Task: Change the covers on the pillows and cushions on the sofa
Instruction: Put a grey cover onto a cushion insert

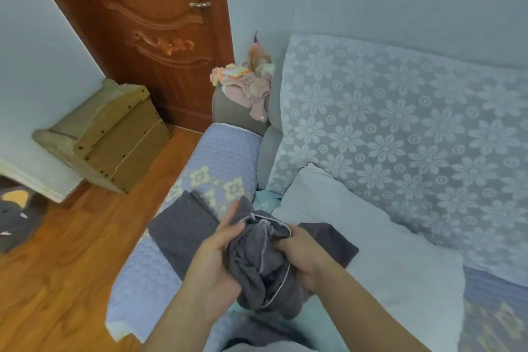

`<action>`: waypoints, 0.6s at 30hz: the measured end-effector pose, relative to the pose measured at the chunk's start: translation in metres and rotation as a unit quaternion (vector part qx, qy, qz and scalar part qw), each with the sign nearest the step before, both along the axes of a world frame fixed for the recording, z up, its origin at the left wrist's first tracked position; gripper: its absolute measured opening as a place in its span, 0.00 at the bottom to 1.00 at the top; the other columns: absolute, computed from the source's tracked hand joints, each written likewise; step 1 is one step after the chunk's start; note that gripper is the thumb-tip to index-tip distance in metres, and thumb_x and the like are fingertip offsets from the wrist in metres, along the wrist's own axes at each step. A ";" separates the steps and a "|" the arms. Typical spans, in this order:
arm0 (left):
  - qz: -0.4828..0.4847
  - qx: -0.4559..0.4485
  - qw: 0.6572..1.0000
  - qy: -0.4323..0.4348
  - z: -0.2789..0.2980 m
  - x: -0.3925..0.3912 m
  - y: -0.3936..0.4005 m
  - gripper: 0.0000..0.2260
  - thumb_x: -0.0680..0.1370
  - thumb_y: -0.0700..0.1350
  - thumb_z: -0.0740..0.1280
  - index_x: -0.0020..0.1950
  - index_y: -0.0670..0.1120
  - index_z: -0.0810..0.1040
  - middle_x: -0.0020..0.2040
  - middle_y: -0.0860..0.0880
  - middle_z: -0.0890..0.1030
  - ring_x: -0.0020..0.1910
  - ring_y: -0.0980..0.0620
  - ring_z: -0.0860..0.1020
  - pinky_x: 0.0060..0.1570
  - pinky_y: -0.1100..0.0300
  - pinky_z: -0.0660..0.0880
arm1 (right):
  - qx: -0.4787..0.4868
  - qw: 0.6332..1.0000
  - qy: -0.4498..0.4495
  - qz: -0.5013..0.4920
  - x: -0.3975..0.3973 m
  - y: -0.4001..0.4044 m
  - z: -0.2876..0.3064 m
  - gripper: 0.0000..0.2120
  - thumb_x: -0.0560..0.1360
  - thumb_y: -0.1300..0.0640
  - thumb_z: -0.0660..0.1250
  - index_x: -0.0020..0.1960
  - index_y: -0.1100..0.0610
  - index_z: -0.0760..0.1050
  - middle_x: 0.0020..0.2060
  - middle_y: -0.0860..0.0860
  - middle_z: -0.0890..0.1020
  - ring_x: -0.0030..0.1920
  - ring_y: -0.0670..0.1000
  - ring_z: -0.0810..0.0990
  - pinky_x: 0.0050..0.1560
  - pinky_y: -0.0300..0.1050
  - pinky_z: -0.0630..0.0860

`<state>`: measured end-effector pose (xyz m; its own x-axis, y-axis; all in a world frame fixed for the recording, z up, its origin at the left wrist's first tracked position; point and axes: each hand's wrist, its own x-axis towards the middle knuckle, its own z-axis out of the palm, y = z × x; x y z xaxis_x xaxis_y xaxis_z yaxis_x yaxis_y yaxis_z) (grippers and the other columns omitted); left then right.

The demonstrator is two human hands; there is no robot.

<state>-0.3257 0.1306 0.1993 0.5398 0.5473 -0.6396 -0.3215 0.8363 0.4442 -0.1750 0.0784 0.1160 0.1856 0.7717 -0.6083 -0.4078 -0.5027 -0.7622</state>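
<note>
A soft grey cover point(257, 260) is held bunched at 6 o'clock.
Limp and light; left hand point(213, 260) and right hand point(303, 254) fingers are curled round it, best gripped at the piped opening.

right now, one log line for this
step: bunching cover | left hand: grips grey cover | right hand: grips cover | pillow: bare, on sofa

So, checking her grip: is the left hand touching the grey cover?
Touching. The head view shows the left hand holding the bunched grey cover.
</note>
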 end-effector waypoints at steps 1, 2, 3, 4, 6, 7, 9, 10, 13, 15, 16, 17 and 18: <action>0.000 0.015 1.000 0.024 -0.002 -0.002 -0.003 0.15 0.82 0.41 0.63 0.66 0.49 0.80 0.61 0.41 0.83 0.63 0.39 0.80 0.69 0.41 0.70 | 0.002 0.999 -0.037 0.022 -0.001 0.000 -0.007 0.15 0.73 0.71 0.67 0.57 0.60 0.82 0.51 0.58 0.86 0.54 0.59 0.85 0.60 0.58 0.80; -0.016 0.043 0.996 0.074 -0.005 -0.004 -0.004 0.13 0.83 0.43 0.62 0.65 0.47 0.81 0.60 0.42 0.84 0.61 0.40 0.82 0.68 0.42 0.72 | -0.002 0.996 -0.071 0.060 -0.001 -0.001 -0.014 0.16 0.72 0.69 0.67 0.57 0.57 0.82 0.50 0.55 0.87 0.54 0.56 0.85 0.60 0.58 0.80; -0.036 0.076 0.986 0.144 -0.012 -0.007 -0.002 0.12 0.84 0.42 0.62 0.64 0.47 0.81 0.59 0.42 0.85 0.59 0.41 0.83 0.66 0.43 0.74 | -0.011 0.989 -0.092 0.114 0.001 -0.002 -0.020 0.18 0.71 0.66 0.69 0.58 0.54 0.82 0.51 0.53 0.86 0.54 0.54 0.84 0.61 0.57 0.79; -0.053 0.105 0.969 0.216 -0.020 -0.012 0.000 0.11 0.84 0.41 0.62 0.64 0.46 0.80 0.60 0.42 0.84 0.57 0.41 0.83 0.63 0.45 0.76 | -0.025 0.979 -0.094 0.181 0.008 -0.005 -0.026 0.20 0.70 0.63 0.72 0.61 0.52 0.80 0.53 0.50 0.86 0.56 0.52 0.84 0.62 0.55 0.78; -0.086 0.154 0.927 0.331 -0.034 -0.020 0.006 0.10 0.84 0.39 0.64 0.64 0.46 0.78 0.64 0.44 0.80 0.54 0.48 0.81 0.54 0.52 0.76 | -0.050 0.957 -0.065 0.279 0.036 -0.003 -0.036 0.26 0.72 0.55 0.76 0.68 0.49 0.74 0.62 0.48 0.80 0.63 0.49 0.79 0.67 0.49 0.73; -0.096 0.164 0.911 0.366 -0.040 -0.024 0.009 0.11 0.83 0.39 0.66 0.65 0.45 0.77 0.64 0.45 0.78 0.53 0.52 0.79 0.50 0.56 0.75 | -0.045 0.954 -0.082 0.284 0.056 0.003 -0.042 0.27 0.74 0.53 0.75 0.70 0.48 0.72 0.65 0.47 0.76 0.65 0.48 0.75 0.69 0.46 0.70; -0.092 0.162 0.898 0.398 -0.050 -0.032 0.013 0.13 0.82 0.37 0.68 0.65 0.45 0.75 0.62 0.46 0.78 0.53 0.52 0.79 0.45 0.59 0.73 | -0.040 0.940 -0.253 0.225 0.105 0.025 -0.060 0.24 0.76 0.49 0.72 0.70 0.49 0.72 0.66 0.48 0.74 0.64 0.49 0.73 0.65 0.43 0.68; -0.084 0.158 0.896 0.406 -0.055 -0.036 0.015 0.13 0.81 0.37 0.68 0.64 0.46 0.75 0.61 0.46 0.79 0.54 0.50 0.80 0.45 0.58 0.74 | -0.055 0.913 -0.355 0.192 0.133 0.039 -0.073 0.23 0.77 0.49 0.71 0.69 0.52 0.73 0.64 0.52 0.75 0.62 0.51 0.75 0.62 0.44 0.69; -0.010 0.156 0.896 0.416 -0.073 -0.049 0.015 0.12 0.80 0.36 0.69 0.60 0.49 0.77 0.58 0.41 0.83 0.53 0.41 0.83 0.48 0.49 0.77 | -0.122 0.851 -0.488 0.151 0.203 0.078 -0.129 0.28 0.76 0.46 0.69 0.71 0.59 0.71 0.66 0.59 0.76 0.66 0.60 0.75 0.68 0.51 0.68; 0.050 0.160 0.900 0.403 -0.083 -0.051 0.014 0.11 0.80 0.35 0.69 0.58 0.49 0.77 0.54 0.40 0.85 0.50 0.40 0.84 0.47 0.48 0.77 | -0.198 0.826 -0.502 0.163 0.234 0.090 -0.177 0.41 0.73 0.35 0.67 0.76 0.59 0.62 0.73 0.59 0.69 0.72 0.62 0.68 0.72 0.57 0.65; 0.078 0.162 0.899 0.399 -0.088 -0.051 0.013 0.10 0.80 0.35 0.69 0.58 0.49 0.77 0.53 0.41 0.85 0.49 0.40 0.84 0.46 0.48 0.77 | -0.237 0.817 -0.495 0.175 0.238 0.090 -0.194 0.48 0.70 0.29 0.66 0.78 0.58 0.58 0.75 0.59 0.66 0.73 0.62 0.66 0.73 0.60 0.63; 0.107 0.167 0.895 0.399 -0.093 -0.050 0.013 0.10 0.80 0.35 0.68 0.57 0.49 0.77 0.52 0.41 0.85 0.48 0.41 0.84 0.45 0.49 0.77 | -0.262 0.811 -0.487 0.190 0.235 0.087 -0.206 0.52 0.68 0.26 0.64 0.79 0.59 0.56 0.75 0.59 0.66 0.73 0.63 0.66 0.73 0.61 0.62; 0.140 0.177 0.889 0.398 -0.095 -0.048 0.011 0.11 0.80 0.35 0.68 0.56 0.50 0.78 0.53 0.41 0.85 0.48 0.42 0.84 0.46 0.49 0.77 | -0.267 0.803 -0.490 0.208 0.230 0.082 -0.214 0.53 0.68 0.25 0.64 0.78 0.61 0.57 0.74 0.60 0.67 0.72 0.64 0.68 0.72 0.61 0.63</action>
